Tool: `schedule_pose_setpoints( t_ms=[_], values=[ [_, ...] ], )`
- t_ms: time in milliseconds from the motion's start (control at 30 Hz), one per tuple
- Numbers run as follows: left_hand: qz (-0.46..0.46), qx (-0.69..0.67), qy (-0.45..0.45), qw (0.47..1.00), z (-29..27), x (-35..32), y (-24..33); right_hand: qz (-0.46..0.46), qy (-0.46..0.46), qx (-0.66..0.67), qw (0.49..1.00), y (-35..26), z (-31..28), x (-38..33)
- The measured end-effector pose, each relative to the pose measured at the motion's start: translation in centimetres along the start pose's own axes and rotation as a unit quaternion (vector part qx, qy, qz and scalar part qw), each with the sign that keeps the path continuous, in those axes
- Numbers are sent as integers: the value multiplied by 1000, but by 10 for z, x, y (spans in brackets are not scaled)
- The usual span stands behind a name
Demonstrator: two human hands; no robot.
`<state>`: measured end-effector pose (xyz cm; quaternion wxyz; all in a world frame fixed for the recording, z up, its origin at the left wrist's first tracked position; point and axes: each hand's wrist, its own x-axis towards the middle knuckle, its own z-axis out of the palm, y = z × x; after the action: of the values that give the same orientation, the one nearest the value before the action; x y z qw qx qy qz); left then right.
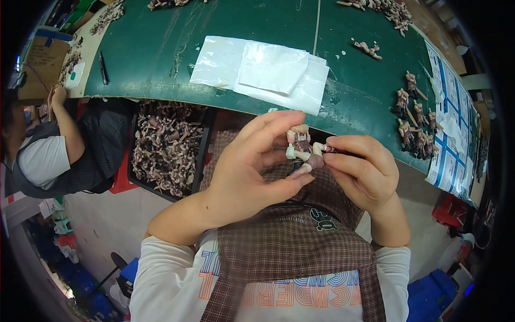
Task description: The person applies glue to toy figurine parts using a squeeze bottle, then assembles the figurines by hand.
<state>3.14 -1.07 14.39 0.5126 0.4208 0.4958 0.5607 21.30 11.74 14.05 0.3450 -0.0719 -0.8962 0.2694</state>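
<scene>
A small doll-like figurine (307, 152) with pale limbs and a brownish-purple body is held up in front of my apron, just off the table's near edge. My left hand (252, 166) wraps around it from the left, thumb below and fingers above. From the right, my right hand (365, 169) pinches the end of one of its limbs between thumb and fingertips. A pale greenish bit shows on the figurine's left side. What lies between my right fingertips is partly hidden.
On the green table (155, 48) lie white sheets (273, 67), a black pen (103, 68) and a lone figurine (368, 50). More figurines (416, 123) stand at right beside printed sheets (453, 112). A crate (167, 145) holds many parts. A co-worker (48, 145) sits at left.
</scene>
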Motion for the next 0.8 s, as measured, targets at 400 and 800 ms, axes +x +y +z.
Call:
schedule_pose_setpoints(
  t_ms=[400,800],
  values=[
    [-13,-173,-47,984,-9,-2,-14,-39,13,-58,997,-10,-3,-5],
    [-31,-215,96,971,3,3,-25,26,23,-12,999,-6,10,11]
  ],
)
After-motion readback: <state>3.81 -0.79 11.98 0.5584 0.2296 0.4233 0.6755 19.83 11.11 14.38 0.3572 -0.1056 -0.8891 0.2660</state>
